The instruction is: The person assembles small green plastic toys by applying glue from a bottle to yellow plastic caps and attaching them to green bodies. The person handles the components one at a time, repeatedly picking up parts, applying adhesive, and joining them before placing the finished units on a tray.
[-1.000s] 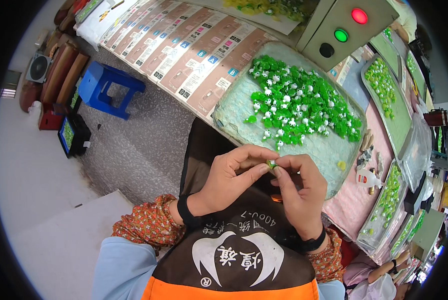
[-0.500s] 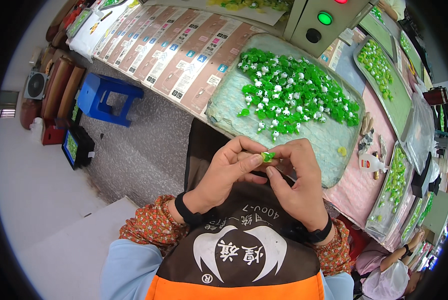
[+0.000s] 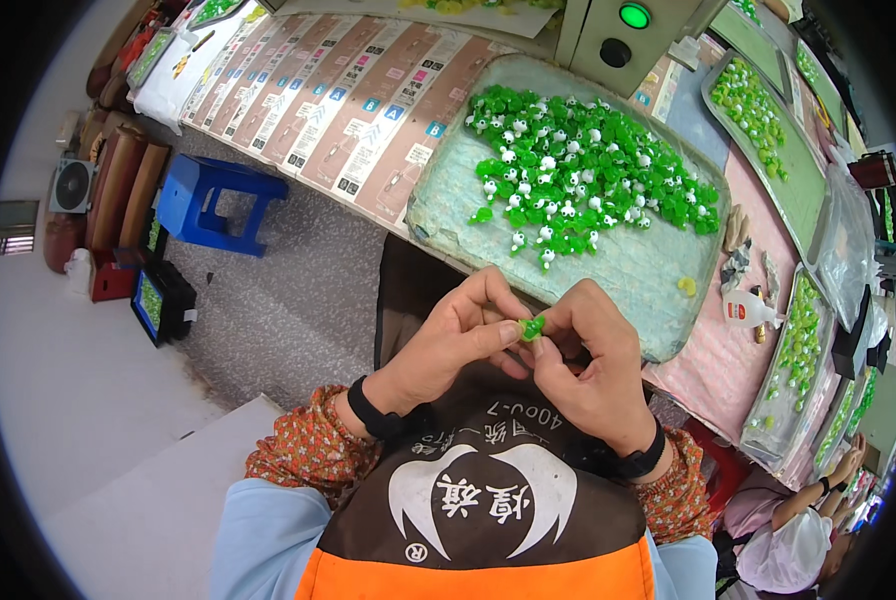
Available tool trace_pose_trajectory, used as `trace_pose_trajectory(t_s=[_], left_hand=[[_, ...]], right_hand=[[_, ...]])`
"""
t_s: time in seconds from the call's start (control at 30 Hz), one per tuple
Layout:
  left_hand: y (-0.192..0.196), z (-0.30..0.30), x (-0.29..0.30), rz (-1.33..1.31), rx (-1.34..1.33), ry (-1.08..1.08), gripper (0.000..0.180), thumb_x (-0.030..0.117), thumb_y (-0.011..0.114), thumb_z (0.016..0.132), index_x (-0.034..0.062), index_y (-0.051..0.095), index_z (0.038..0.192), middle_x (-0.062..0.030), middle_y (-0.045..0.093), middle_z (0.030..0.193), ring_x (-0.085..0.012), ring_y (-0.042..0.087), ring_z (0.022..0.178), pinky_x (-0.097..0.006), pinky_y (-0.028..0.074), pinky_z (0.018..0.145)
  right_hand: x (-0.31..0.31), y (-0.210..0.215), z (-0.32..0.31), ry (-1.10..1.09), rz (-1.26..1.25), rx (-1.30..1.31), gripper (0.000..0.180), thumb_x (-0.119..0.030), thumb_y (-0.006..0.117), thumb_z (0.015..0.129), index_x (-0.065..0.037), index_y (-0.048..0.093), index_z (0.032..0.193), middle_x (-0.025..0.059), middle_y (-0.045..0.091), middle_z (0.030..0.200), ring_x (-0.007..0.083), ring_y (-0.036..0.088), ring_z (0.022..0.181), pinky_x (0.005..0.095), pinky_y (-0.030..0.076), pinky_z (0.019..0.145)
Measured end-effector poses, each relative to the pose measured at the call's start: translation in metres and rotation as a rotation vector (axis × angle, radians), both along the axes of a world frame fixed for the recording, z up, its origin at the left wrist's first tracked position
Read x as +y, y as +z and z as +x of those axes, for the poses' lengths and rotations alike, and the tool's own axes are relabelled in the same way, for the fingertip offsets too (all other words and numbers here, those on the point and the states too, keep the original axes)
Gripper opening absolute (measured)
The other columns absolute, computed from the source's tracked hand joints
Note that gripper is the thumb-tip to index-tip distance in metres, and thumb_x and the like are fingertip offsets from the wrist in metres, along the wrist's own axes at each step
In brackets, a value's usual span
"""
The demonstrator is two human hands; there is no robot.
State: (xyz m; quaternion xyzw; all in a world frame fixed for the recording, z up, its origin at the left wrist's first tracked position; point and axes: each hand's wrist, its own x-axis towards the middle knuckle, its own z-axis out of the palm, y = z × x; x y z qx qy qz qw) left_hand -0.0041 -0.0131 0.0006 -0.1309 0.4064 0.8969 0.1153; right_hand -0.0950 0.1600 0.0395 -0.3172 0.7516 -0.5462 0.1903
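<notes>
Just in front of my apron, my two hands pinch one small green plastic piece. My left hand [image 3: 456,335] grips its left side between thumb and fingertips. From the other side, the thumb and index finger of my right hand [image 3: 596,360] close on the same green plastic piece [image 3: 533,328]. Its yellow-green edge shows near my left thumb, but fingertips cover part of it. Beyond my hands lies a pale blue-green tray [image 3: 628,285] with a heap of small green-and-white figures [image 3: 588,170], several of them loose at its near edge.
A grey control box [image 3: 608,50] with a lit green lamp stands behind the tray. To the right are a white bottle [image 3: 743,308] and further trays of green pieces [image 3: 796,345]. A blue stool [image 3: 193,200] stands on the floor at left. Another person [image 3: 783,540] sits at lower right.
The green piece has turned between my fingers: the white part seen on it before no longer shows. Both hands have shifted only slightly. The whole view has moved a little.
</notes>
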Motion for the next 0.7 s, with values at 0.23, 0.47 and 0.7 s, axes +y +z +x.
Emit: trace_pose_trajectory(t_s=[0.23,0.47,0.7], left_hand=[[-0.002,0.001,-0.002,0.041,0.013,-0.035,0.016,0.011,0.064,0.096,0.0057,0.051,0.104,-0.0088,0.068,0.103,-0.0167,0.07,0.096,-0.03,0.061,0.074],[0.001,-0.001,-0.005,0.111,0.002,-0.077,0.018,0.012,0.066,0.095,0.0055,0.05,0.102,-0.0086,0.068,0.1,-0.0165,0.071,0.095,-0.031,0.062,0.074],[0.0,0.005,-0.006,0.118,0.0,-0.072,0.02,0.014,0.067,0.095,0.0056,0.05,0.103,-0.0097,0.069,0.102,-0.0171,0.071,0.095,-0.033,0.063,0.075]], right_hand=[[0.004,-0.011,0.006,-0.009,-0.067,0.023,0.01,0.0,0.066,0.076,-0.003,0.058,0.081,0.0033,0.052,0.078,0.0094,0.049,0.061,0.024,0.037,0.052],[0.008,-0.01,0.005,0.038,-0.094,-0.06,0.01,-0.002,0.068,0.078,-0.003,0.062,0.087,0.0036,0.054,0.082,0.0096,0.051,0.065,0.0232,0.039,0.056],[0.011,-0.004,0.001,0.121,-0.108,-0.094,0.014,0.005,0.069,0.078,0.0,0.062,0.088,0.0075,0.054,0.082,0.0147,0.059,0.064,0.0263,0.046,0.055]])
